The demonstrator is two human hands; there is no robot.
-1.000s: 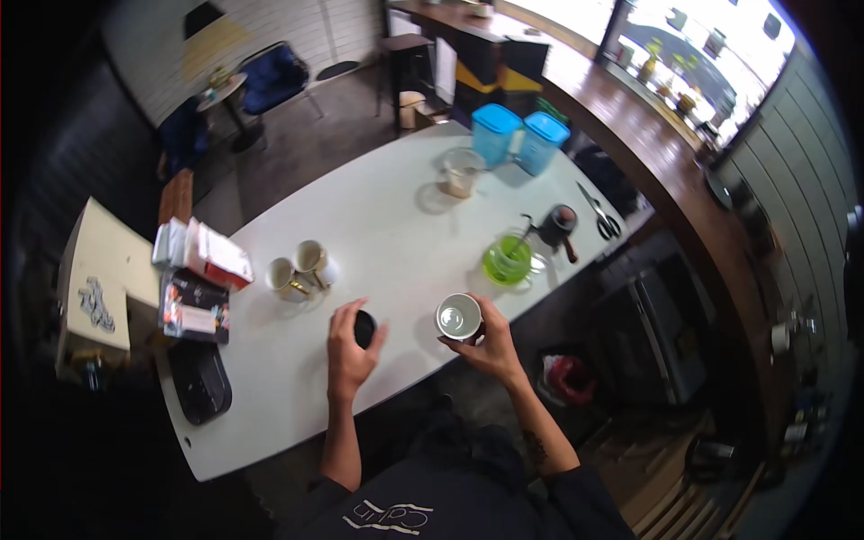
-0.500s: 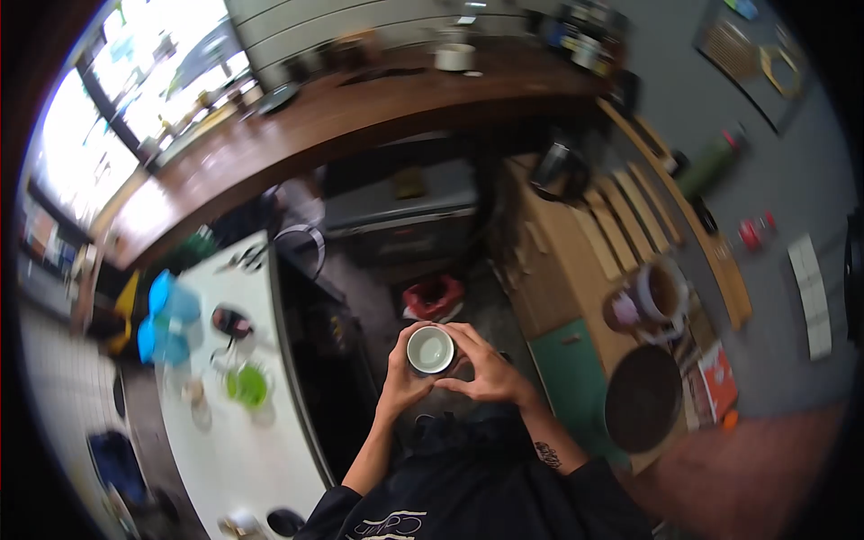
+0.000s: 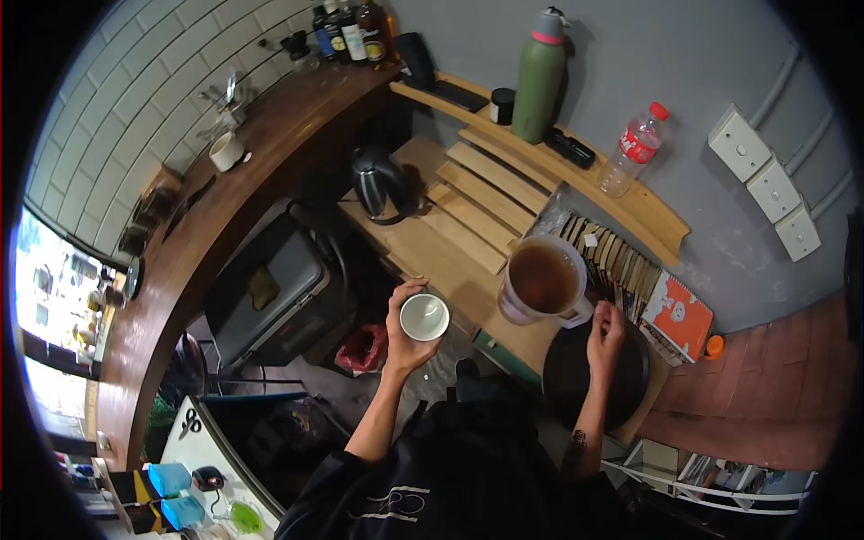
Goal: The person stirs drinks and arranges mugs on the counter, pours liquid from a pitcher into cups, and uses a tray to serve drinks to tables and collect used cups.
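My left hand (image 3: 407, 335) is wrapped around a small cup (image 3: 425, 318) with a pale inside. The cup is held up in front of my body with its mouth toward me, and I see no drink in it. A clear plastic pitcher (image 3: 517, 301) with brown liquid stands on the wooden counter to the right. Just beside the pitcher's handle is my right hand (image 3: 606, 340), fingers extended and somewhat bent, with no grip on the handle visible. Below that hand lies a round dark tray-like disc (image 3: 576, 382).
A black kettle (image 3: 382, 187) stands farther back on the slatted wooden counter (image 3: 468, 238). On the wall ledge are a green flask (image 3: 540, 85) and a plastic bottle (image 3: 633, 148). A row of books (image 3: 612, 261) and an orange notebook (image 3: 677, 313) sit right of the pitcher.
My view has turned right toward the counter. Both hands were around the cup; now only the left holds it, and the right has moved out to the pitcher's handle.
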